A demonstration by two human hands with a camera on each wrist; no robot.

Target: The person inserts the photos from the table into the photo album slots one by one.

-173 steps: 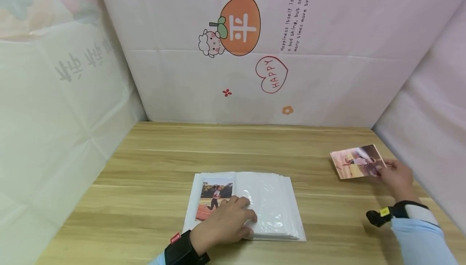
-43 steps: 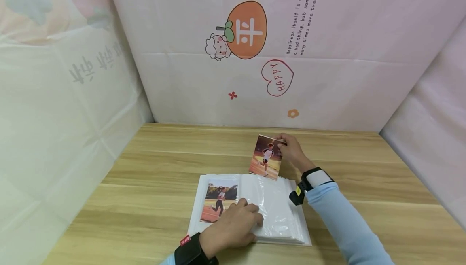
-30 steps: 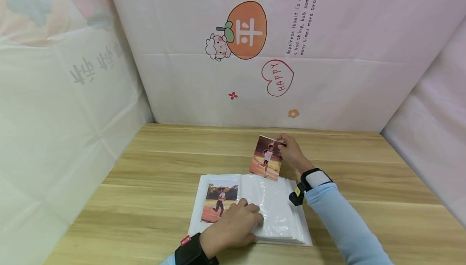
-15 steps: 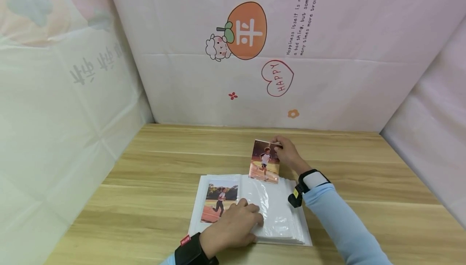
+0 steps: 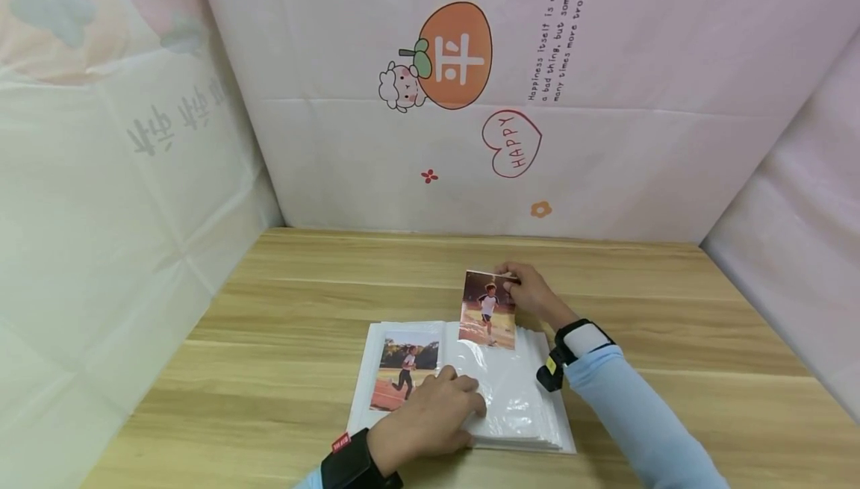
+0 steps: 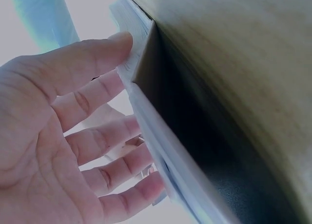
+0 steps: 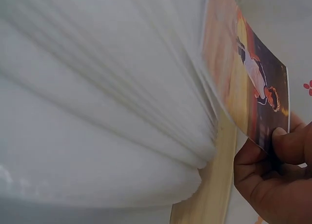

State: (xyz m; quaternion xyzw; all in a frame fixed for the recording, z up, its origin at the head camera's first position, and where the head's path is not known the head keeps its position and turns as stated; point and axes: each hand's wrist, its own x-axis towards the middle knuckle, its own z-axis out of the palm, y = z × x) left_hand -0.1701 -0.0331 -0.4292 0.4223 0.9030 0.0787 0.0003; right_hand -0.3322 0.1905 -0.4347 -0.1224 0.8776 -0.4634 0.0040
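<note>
An open photo album (image 5: 507,392) with clear-pocketed white pages lies on the table. My right hand (image 5: 529,293) pinches a photo (image 5: 487,311) of a runner in a white top by its top right corner. The photo's lower edge overlaps the top of the right page. In the right wrist view the photo (image 7: 251,72) stands tilted beside the fanned pages (image 7: 112,107). My left hand (image 5: 430,413) rests across the album's middle fold, fingers loosely bent. Seen from the left wrist, its thumb and fingertips touch the album's edge (image 6: 165,141). Another runner photo (image 5: 396,369) sits in the left page, partly hidden by that hand.
The wooden table (image 5: 269,340) extends on both sides of the album. White printed cloth (image 5: 322,160) stands as a wall behind it, with more cloth at left and right. Both wrists carry black straps.
My right hand brought the photo from the far right to the album's top, turned it upright, and has lowered it further over the right page. The left hand stays on the album.
</note>
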